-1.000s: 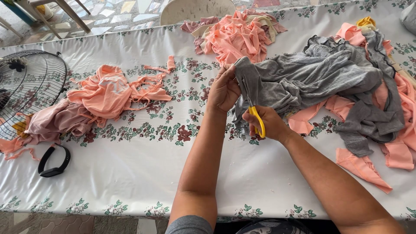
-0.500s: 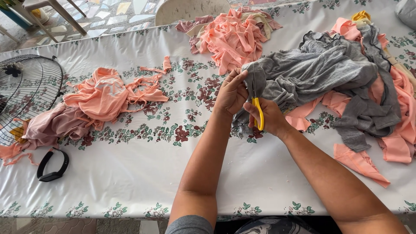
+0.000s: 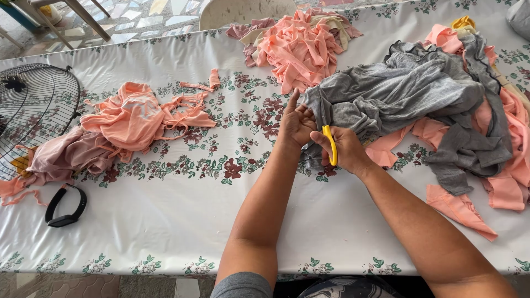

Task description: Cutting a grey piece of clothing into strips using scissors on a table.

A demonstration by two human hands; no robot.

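Observation:
My right hand (image 3: 345, 150) grips yellow-handled scissors (image 3: 329, 144), blades pointing up into the edge of a crumpled grey garment (image 3: 408, 94). My left hand (image 3: 295, 122) pinches the near-left edge of that grey cloth, right beside the blades. The garment spreads to the right over peach fabric pieces (image 3: 508, 176). Both forearms reach up from the bottom of the view over a white flowered tablecloth (image 3: 165, 221).
A heap of peach cloth strips (image 3: 301, 44) lies at the back centre. A peach and pink garment pile (image 3: 127, 121) lies at left, beside a wire fan guard (image 3: 33, 110). A black wristband (image 3: 66, 205) lies front left. A white chair back (image 3: 243, 10) stands beyond the table.
Both hands and the grey cloth's edge have shifted slightly up and to the left; the left-hand fingers have spread upward on the cloth.

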